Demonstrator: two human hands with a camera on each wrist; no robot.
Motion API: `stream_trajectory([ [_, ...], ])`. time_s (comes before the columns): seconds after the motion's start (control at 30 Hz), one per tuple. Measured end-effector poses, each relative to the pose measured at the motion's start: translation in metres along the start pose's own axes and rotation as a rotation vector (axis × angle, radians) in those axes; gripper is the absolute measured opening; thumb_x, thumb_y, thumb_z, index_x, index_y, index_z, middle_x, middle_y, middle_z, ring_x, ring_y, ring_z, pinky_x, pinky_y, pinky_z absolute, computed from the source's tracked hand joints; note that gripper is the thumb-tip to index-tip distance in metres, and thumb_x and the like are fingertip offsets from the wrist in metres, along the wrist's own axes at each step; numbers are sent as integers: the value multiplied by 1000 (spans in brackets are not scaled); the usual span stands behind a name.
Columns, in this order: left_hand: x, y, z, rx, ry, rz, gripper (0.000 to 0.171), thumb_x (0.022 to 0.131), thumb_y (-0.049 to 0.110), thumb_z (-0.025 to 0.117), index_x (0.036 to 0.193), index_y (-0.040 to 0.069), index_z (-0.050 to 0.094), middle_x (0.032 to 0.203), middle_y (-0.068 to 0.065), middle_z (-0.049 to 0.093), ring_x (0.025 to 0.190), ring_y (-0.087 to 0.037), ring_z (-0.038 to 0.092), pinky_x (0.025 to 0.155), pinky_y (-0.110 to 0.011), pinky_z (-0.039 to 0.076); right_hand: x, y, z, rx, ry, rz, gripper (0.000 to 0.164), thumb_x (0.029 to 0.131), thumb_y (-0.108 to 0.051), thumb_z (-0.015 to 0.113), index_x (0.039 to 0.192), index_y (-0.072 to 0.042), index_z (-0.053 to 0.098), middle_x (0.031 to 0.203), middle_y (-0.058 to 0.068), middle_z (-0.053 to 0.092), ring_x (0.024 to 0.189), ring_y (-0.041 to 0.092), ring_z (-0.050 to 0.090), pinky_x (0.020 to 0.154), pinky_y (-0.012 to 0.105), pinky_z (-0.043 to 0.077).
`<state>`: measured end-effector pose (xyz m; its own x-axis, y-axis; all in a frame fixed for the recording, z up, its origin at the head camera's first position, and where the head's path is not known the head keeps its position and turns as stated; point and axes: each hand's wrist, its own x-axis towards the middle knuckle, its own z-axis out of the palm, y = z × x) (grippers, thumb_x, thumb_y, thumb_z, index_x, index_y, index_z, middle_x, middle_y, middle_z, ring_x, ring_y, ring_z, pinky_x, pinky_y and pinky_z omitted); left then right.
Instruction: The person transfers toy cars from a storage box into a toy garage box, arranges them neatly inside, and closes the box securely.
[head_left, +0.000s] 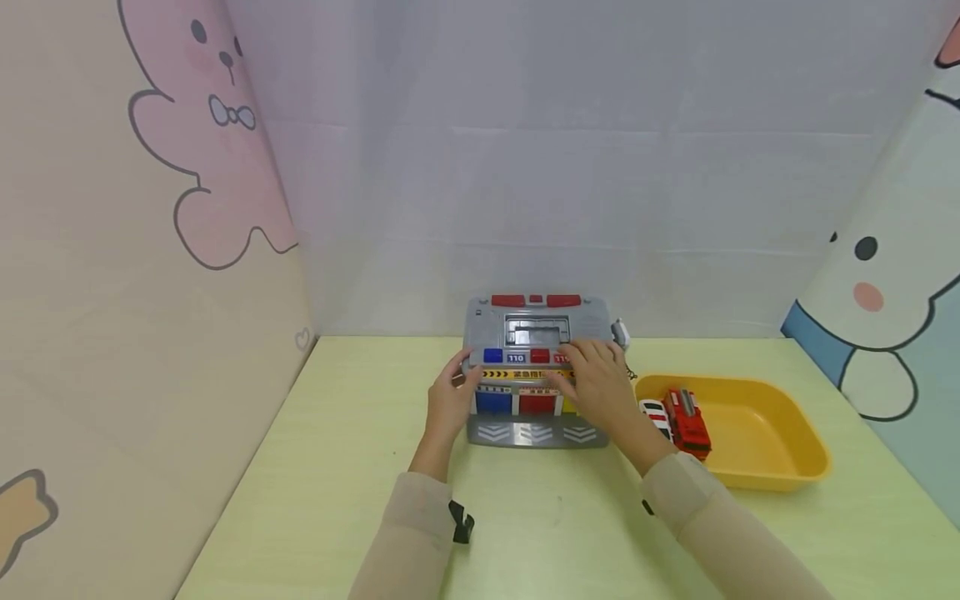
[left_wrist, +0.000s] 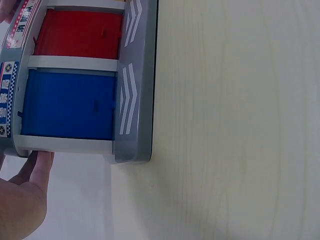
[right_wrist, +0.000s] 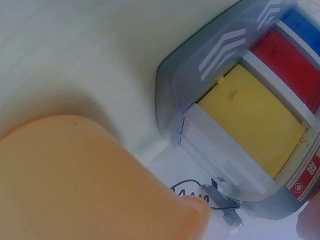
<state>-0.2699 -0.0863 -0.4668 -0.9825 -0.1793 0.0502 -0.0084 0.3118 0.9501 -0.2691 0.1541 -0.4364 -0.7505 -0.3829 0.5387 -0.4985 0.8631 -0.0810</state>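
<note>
A grey toy garage [head_left: 536, 431] stands near the back of the table, with red and blue buttons on its sloping top. Along its front are a blue door [left_wrist: 67, 105], a red door [left_wrist: 80, 34] and a yellow door [right_wrist: 252, 117], all down. My left hand [head_left: 448, 404] grips the garage's left side, thumb toward the front and fingers at the side wall. My right hand [head_left: 602, 385] rests over the top's right front part, fingertips at the button row and thumb near the yellow-striped band. It covers part of the yellow door in the head view.
Right of the garage sits a yellow tray [head_left: 783, 482]; a red toy fire truck [head_left: 688, 425] and a white toy car [head_left: 656, 417] lie at its left end. A small handset-like piece [right_wrist: 222, 202] on a coiled cord hangs at the garage's right side. A curtain closes the back.
</note>
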Motion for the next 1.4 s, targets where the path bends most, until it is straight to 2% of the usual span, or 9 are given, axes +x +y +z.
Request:
stream_trajectory([
  [0.27,-1,1,0,3,2,-5,45,97,36,60,141,26,53,130,-12,59,117,-30,56,95,-50,47,9,-3,0,35,-66,35,44,98,-43,55,116,-3,63,114,13,60,113,34,50,100,54,31],
  [0.5,-1,1,1,4,9,-10,45,97,36,60,140,27,54,130,-12,59,117,-29,56,95,-49,47,16,-5,5,109,-98,194,44,101,-45,48,110,-6,68,112,12,62,111,33,51,99,55,35],
  [0.7,-1,0,1,1,6,-4,45,97,37,59,141,26,53,131,-12,59,117,-30,56,95,-49,47,20,-8,6,138,-90,295,41,98,-48,54,101,-10,71,100,8,61,100,31,53,92,54,38],
  [0.93,-1,1,1,-5,5,-13,45,97,38,59,141,28,53,132,-10,58,118,-29,55,96,-49,47,23,-7,2,194,-110,343,41,94,-48,60,101,-10,72,102,9,63,102,32,52,91,55,38],
  [1.17,0,0,1,2,-2,-7,45,98,38,58,141,27,52,132,-10,58,118,-29,55,95,-50,47,29,-5,-5,283,-200,415,43,91,-48,64,106,-8,71,103,10,61,102,31,50,97,57,34],
  [1.4,0,1,1,-2,2,-3,45,97,37,60,141,26,53,131,-11,58,118,-30,56,95,-49,47,31,-5,-6,309,-223,437,42,91,-47,65,106,-8,71,110,11,61,109,33,49,103,58,29],
])
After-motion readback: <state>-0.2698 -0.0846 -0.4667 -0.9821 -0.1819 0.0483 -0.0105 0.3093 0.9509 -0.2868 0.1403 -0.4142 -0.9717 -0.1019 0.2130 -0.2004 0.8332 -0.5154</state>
